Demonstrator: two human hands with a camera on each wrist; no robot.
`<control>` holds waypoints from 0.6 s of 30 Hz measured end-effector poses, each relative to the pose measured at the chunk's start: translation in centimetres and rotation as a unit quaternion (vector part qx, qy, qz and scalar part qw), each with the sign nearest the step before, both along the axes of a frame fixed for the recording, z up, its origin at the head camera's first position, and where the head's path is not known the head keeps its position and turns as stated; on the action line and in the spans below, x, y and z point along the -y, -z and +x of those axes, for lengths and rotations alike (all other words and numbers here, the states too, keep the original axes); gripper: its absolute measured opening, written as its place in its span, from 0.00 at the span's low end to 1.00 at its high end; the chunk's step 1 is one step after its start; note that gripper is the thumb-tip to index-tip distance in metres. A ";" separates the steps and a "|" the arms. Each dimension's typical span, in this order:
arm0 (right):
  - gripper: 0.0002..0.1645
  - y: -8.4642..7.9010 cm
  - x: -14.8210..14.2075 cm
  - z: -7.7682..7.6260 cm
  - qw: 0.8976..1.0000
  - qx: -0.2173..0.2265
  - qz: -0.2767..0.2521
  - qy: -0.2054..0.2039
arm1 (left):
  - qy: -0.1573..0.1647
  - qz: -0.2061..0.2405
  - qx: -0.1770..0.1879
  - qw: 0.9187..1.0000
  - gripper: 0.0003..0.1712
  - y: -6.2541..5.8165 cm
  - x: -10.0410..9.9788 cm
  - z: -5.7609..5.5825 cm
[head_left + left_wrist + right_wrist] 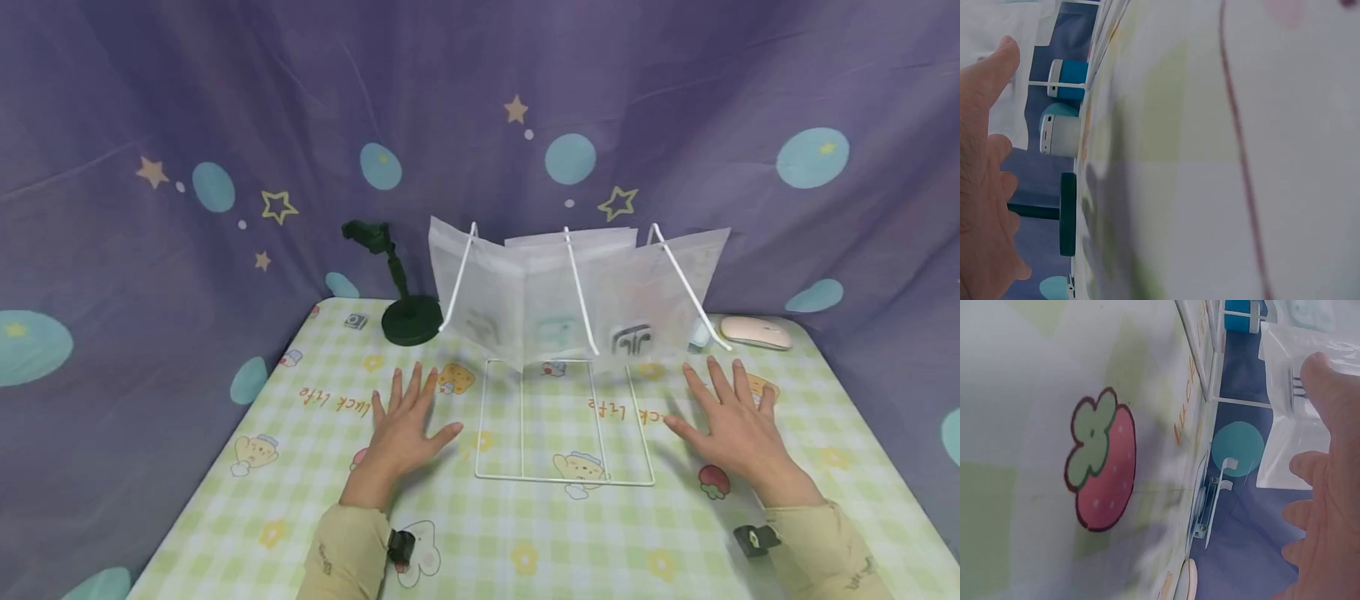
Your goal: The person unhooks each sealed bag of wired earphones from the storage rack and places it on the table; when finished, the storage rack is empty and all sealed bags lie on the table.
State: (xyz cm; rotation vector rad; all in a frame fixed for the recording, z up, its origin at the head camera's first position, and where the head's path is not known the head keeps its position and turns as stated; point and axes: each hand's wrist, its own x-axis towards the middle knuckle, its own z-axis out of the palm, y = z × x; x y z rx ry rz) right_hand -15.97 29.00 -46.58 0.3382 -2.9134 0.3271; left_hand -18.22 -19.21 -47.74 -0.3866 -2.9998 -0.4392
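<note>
Between the two hands stands a white wire rack (564, 481), with several translucent pouches (555, 292) hanging from its raised prongs. Dark printed earphones show on the right pouch (633, 340). My left hand (405, 433) is spread over the cloth just left of the rack's base, holding nothing. In the left wrist view that hand (985, 187) hovers above the surface, its thumb overlapping a pouch (1013, 109). To the right of the base, my right hand (738, 429) has its fingers spread and nothing in them. The right wrist view shows its thumb (1319, 369) overlapping the earphone pouch.
A dark green stand (408, 321) with a round base is at the back left. A pink mouse (753, 332) lies at the back right. Behind the rack are a blue cylinder (1071, 79) and a white cylinder (1063, 135). A checked cloth (525, 533) covers the table.
</note>
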 end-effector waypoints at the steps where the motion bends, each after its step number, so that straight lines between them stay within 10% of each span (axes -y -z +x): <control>1: 0.53 0.0 0.0 0.0 1.000 0.002 -0.001 0.000 | 0.000 0.001 0.001 1.000 0.56 0.0 0.0 0.0; 18: 0.56 1.4 2.4 0.6 0.988 0.123 -0.042 -0.082 | -0.011 0.050 0.015 0.999 0.52 -0.4 0.3 -0.7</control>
